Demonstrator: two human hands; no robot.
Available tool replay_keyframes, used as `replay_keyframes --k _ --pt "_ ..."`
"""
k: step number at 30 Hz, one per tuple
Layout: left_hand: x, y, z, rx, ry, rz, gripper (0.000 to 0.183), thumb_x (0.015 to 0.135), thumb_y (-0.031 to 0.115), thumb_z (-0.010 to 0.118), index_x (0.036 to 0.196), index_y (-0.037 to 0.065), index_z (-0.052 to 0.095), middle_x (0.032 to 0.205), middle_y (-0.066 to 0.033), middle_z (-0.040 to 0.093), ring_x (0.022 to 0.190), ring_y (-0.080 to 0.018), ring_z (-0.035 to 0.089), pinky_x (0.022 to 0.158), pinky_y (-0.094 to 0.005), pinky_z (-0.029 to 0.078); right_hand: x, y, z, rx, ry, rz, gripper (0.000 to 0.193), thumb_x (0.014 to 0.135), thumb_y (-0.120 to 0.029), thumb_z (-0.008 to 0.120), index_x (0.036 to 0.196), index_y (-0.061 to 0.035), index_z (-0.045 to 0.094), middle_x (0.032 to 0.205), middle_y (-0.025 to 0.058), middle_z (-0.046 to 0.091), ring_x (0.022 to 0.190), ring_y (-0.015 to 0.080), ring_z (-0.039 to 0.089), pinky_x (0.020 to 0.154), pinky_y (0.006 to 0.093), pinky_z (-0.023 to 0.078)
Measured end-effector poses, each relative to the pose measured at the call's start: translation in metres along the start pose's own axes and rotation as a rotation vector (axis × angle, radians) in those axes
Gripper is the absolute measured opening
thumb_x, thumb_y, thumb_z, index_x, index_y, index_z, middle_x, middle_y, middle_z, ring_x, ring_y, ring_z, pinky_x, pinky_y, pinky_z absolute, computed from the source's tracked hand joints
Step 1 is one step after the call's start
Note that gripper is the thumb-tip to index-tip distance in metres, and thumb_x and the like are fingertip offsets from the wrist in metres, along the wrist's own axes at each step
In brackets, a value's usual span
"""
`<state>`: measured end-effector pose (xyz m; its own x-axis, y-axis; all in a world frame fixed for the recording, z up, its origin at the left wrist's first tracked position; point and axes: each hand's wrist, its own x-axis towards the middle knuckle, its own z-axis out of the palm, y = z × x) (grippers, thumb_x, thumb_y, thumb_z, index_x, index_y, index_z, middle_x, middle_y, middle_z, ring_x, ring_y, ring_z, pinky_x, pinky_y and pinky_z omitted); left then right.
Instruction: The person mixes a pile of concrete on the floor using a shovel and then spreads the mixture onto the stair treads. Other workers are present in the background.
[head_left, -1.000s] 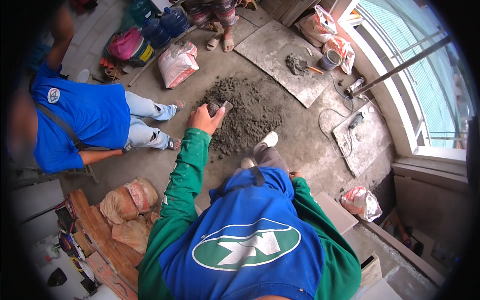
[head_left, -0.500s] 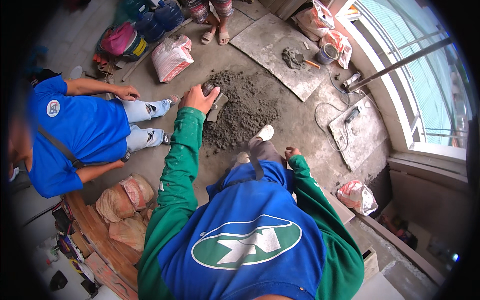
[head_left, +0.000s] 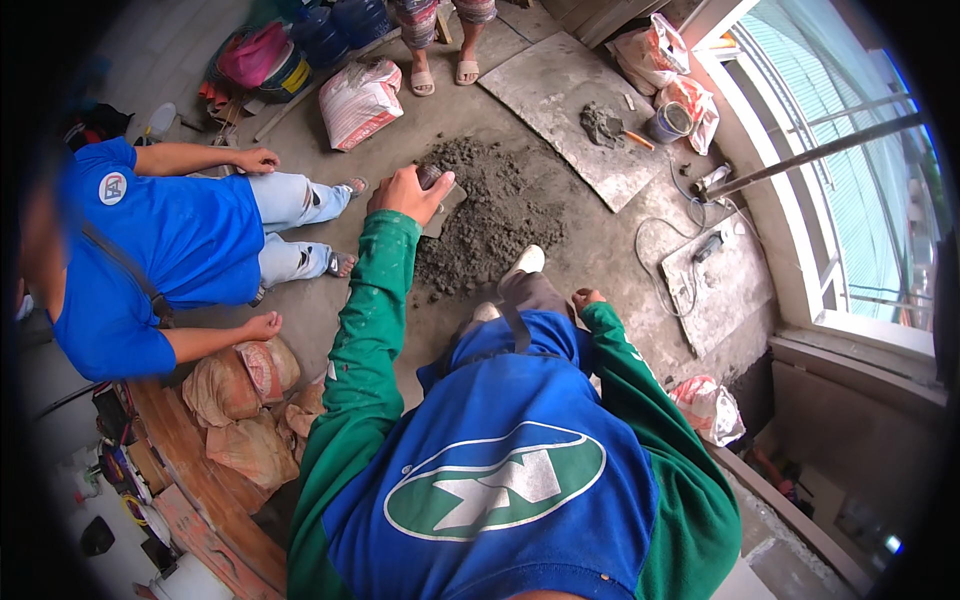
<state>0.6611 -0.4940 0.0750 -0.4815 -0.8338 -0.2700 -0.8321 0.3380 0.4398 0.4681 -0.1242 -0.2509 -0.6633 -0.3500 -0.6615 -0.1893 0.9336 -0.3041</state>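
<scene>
My left hand [head_left: 405, 195] is closed around the dark handle of a trowel [head_left: 449, 205]. Its flat grey blade hangs over the left side of a heap of wet grey mortar [head_left: 505, 215] on the floor. Far over to the right of my body, my right hand [head_left: 588, 298] hangs by my thigh, its fingers loosely curled; I see nothing in it. My shoe [head_left: 528, 262] stands at the near edge of the heap.
A person in a blue shirt [head_left: 180, 235] stands at left; another person's sandalled feet [head_left: 423, 82] are beyond the heap. Around lie a cement bag [head_left: 360, 105], filled sacks [head_left: 250, 400], a large board [head_left: 570, 110] with mortar, a bucket [head_left: 670, 122] and a corded power tool [head_left: 708, 246].
The person at left has swung the nearer hand outward from the waist, over the sacks. The far person's feet are wider apart. My left hand still grips the trowel; the view has shifted slightly.
</scene>
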Motion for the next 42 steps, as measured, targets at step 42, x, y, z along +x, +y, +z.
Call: replay_keyframes --k 42 --pt "-0.090 0.012 0.054 -0.132 0.019 0.170 0.041 0.073 0.037 0.070 0.090 0.001 0.061 0.085 -0.0220 0.066 0.084 -0.0428 0.062 0.076 -0.0491 0.048 -0.060 0.073 -0.002 0.053 -0.178 0.210 0.042 0.083 -0.038 0.053 0.116 -0.0152 0.066 0.119 0.0207 0.061 0.113 0.0359 0.057 0.099 0.0430 0.043"
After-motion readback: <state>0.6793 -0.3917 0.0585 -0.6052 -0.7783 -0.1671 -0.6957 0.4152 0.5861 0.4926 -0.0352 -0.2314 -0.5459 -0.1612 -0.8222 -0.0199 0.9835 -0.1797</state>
